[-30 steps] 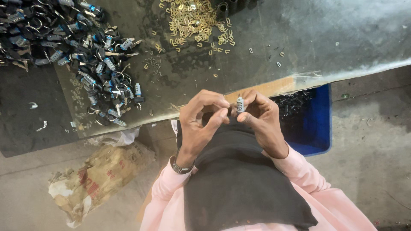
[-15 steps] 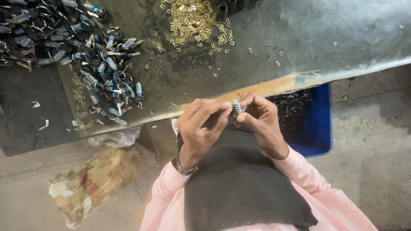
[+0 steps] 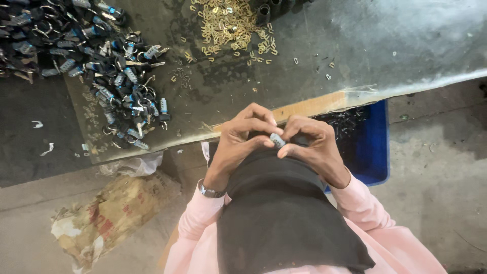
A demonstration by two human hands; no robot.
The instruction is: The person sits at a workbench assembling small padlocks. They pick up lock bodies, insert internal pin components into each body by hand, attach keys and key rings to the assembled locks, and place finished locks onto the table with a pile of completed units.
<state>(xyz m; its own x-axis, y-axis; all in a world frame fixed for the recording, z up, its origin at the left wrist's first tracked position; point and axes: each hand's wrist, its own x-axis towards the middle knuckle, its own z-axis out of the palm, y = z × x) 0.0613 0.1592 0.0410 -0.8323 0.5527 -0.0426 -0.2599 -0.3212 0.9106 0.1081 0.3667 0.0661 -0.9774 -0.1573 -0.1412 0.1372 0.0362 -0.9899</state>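
Silvery ridged lock cylinder [image 3: 277, 140] pinched between both hands' fingertips.

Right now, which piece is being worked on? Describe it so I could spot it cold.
Start at the table edge, where two hands meet above a black cloth. Pinched between the left hand and right hand is a small silver cylinder. Unlike the pile of similar parts on the table's left, it is alone and held off the table.

Head view, steeply downward, near workbench [image 3: 355, 45]
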